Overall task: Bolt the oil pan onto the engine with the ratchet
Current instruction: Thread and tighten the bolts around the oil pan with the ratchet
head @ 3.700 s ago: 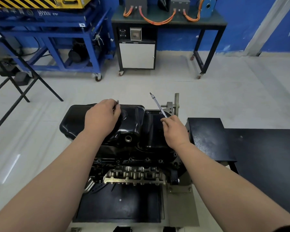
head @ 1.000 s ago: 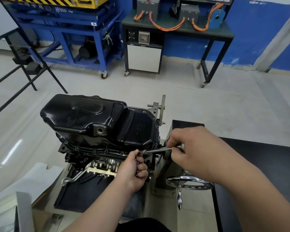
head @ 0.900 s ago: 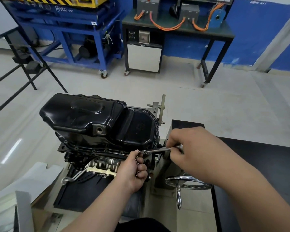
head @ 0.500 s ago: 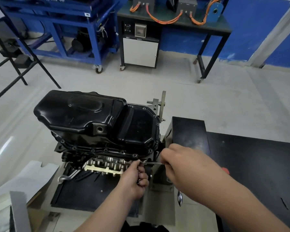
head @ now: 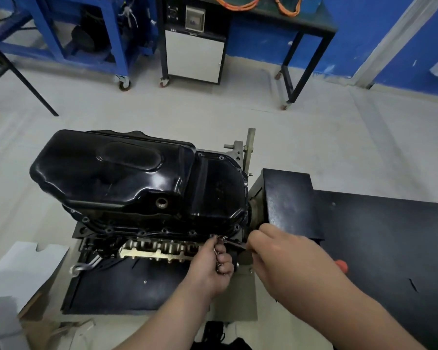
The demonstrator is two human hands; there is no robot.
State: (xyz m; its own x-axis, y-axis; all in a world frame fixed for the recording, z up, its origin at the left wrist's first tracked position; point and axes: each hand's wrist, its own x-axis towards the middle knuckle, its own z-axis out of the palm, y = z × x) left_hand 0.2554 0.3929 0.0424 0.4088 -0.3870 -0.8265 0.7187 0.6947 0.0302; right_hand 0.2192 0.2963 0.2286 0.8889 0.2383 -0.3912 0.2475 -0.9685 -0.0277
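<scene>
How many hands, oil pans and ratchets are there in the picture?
Hands: 2, the left hand and the right hand
Oil pans: 1, the black oil pan
Ratchets: 1, the ratchet, held between both hands
Total: 4

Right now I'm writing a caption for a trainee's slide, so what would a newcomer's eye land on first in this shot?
First, the glossy black oil pan sitting on the upturned engine at the middle of the view. Next, the two hands meeting at the pan's near right corner: the left hand holds the ratchet head at the flange, and the right hand grips its handle. Behind, blue walls and a blue cart stand out.
</scene>
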